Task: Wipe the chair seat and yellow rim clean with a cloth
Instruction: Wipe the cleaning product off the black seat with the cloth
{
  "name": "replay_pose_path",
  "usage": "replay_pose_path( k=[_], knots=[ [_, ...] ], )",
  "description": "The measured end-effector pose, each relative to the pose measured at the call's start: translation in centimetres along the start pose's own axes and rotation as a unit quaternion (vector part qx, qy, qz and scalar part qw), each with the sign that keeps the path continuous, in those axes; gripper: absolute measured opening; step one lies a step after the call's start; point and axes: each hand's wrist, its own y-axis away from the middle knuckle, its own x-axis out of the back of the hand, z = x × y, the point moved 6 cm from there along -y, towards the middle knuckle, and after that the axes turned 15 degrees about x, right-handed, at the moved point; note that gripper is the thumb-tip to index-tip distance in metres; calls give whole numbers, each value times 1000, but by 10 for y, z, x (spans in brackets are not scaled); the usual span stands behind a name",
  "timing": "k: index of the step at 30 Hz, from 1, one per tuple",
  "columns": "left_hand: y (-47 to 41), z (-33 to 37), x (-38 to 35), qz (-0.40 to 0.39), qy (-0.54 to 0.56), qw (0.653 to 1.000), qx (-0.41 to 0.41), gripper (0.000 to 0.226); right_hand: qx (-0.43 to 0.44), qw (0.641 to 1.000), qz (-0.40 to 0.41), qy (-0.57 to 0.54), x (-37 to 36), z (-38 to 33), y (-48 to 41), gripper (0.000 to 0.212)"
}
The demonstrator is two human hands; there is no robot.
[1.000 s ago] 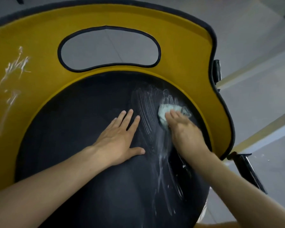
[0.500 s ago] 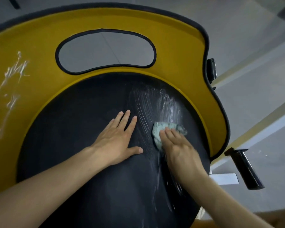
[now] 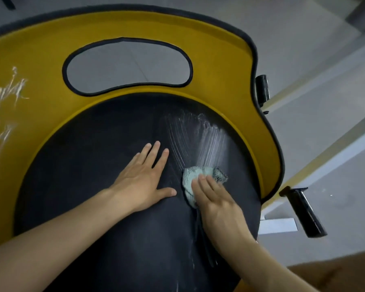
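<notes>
The big grey floor (image 3: 325, 102) shows all around the chair. The yellow rim (image 3: 219, 60) curves round the seat from nine o'clock, over twelve, to about four o'clock, and it has a dark edge. The black chair seat (image 3: 93, 186) is round and fills the middle and the bottom of the view. At twelve o'clock the rim has a long hole (image 3: 126, 64), and the floor shows through it. The left hand (image 3: 141, 182) lies flat on the middle of the seat, with the fingers straight and a little spread and the thumb out to the side. The right hand (image 3: 217, 205) is just beside it, at three o'clock from it, and its straight fingers lie close together and press down on the cloth. The cloth (image 3: 193, 178) is small, pale green and bunched up, and it sits on the seat between the two hands, partly under the right fingers. White streaks (image 3: 202, 140) fan out on the seat at twelve o'clock from the cloth. More white marks (image 3: 9, 95) are on the rim at ten o'clock. A black bar (image 3: 306, 211) sticks out past the rim at four o'clock, and a short black stub (image 3: 262, 89) at two o'clock.
</notes>
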Motion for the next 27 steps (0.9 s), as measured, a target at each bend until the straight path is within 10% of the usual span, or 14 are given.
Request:
replay_pose_path(
  k=[10,20,27],
  knots=[
    [-3,-6,-2,-1,5,1000,7,109,-59,995,29,81,29,88,-119,25],
    [1,-9,-3,24,19,999,14,111,51,998,-10,19,-1,-18,-17,63],
    [2,-12,-2,15,22,999,28,113,-17,998,23,64,18,37,-165,22]
  ],
)
